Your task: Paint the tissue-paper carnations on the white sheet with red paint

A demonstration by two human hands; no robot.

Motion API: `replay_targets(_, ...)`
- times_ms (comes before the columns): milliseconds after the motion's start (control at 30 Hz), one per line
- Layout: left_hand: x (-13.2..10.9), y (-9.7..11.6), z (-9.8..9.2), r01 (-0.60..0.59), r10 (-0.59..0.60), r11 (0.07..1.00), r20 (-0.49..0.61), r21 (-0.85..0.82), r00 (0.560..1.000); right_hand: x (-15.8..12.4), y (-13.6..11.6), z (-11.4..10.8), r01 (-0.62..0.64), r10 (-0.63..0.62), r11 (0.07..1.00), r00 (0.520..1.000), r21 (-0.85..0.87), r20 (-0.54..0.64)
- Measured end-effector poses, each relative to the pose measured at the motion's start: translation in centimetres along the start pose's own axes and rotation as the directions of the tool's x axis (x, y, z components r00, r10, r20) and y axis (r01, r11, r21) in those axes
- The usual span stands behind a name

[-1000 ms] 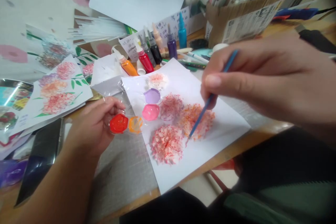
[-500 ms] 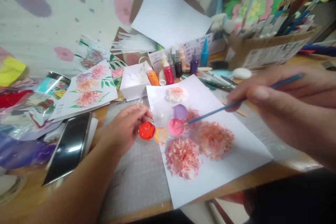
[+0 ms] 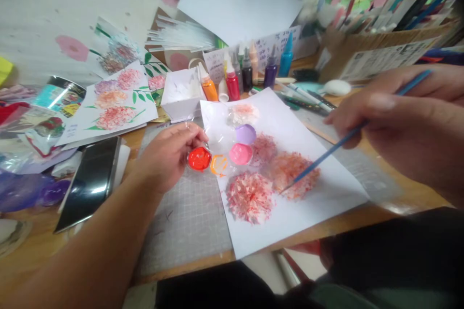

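My left hand [image 3: 177,152] pinches the edge of a clear plastic paint palette [image 3: 222,137], held over the left part of a white sheet of paper [image 3: 311,219]. Its wells hold red, orange, pink and purple paint. In my right hand [image 3: 395,120] is a thin blue paintbrush [image 3: 322,158], slanting down to the left. The brush tip is at the left edge of an orange-pink painted flower [image 3: 299,174]; whether it touches the paper I cannot tell. A red-pink painted flower [image 3: 251,198] lies just left of the tip, and a paler one is partly behind the palette.
Several paint bottles [image 3: 232,82] stand behind the paper beside a white box [image 3: 182,94]. At the left are a finished-looking flower painting [image 3: 116,101] and a dark phone [image 3: 90,181]. A cardboard box [image 3: 391,53] of brushes stands at the back right. A grey cutting mat [image 3: 181,236] lies underneath.
The brush tip has left the pink paint well and moved right and down to the painted flowers. My left hand still holds the palette. The whole view has shifted slightly.
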State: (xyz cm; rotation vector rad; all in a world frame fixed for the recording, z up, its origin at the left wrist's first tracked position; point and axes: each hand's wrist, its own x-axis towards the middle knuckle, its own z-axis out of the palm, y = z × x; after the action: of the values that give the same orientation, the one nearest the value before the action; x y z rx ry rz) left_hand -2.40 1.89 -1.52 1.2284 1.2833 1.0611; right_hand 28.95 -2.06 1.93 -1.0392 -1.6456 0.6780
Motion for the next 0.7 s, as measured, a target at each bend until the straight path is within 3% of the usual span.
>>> replay_targets(233,0.0,0.4,0.1,0.020,-0.021,0.998,-0.004,-0.057,1.000,-0.6,-1.6,1.5,0.017,0.000,0.996,0.981,-0.089,0.192)
replay_targets(433,0.1,0.3,0.1,0.010,-0.011,0.999,-0.014,-0.054,1.000,-0.7,-2.0,1.2,-0.017,0.030,0.993,0.994,-0.120,0.105)
replay_targets(600,0.1,0.3,0.2,0.011,-0.011,0.998,-0.004,-0.062,1.000,-0.5,-1.9,1.3,0.069,-0.041,0.991,0.975,-0.119,0.219)
replay_targets(700,0.1,0.5,0.3,0.017,-0.018,0.998,-0.021,-0.061,1.000,-0.6,-1.9,1.1,0.070,-0.043,0.989,0.980,-0.132,0.195)
